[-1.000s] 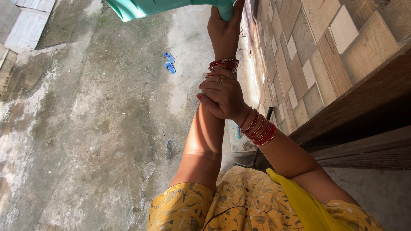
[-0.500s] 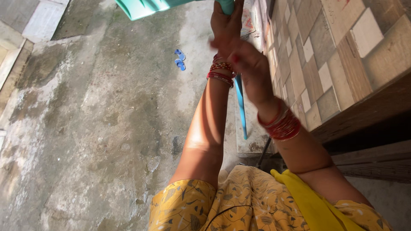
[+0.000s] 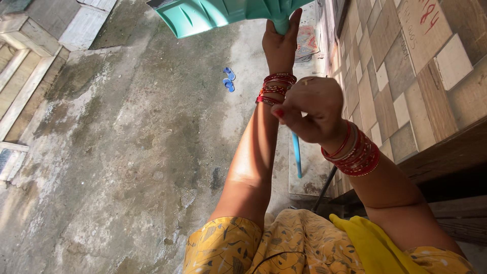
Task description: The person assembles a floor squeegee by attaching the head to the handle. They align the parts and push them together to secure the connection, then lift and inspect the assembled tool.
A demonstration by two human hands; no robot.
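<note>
Above the concrete yard (image 3: 127,152), the left hand (image 3: 279,43) is clenched round the teal dustpan's (image 3: 218,14) handle; the right hand (image 3: 312,109) is fisted, empty.

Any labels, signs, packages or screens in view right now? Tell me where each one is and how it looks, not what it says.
Handwritten marking: red scrawl on a pale tile of the tiled wall, top right, above the right hand.
Packages, screens, printed labels: none visible; the teal dustpan held by the left hand shows no label.
</note>
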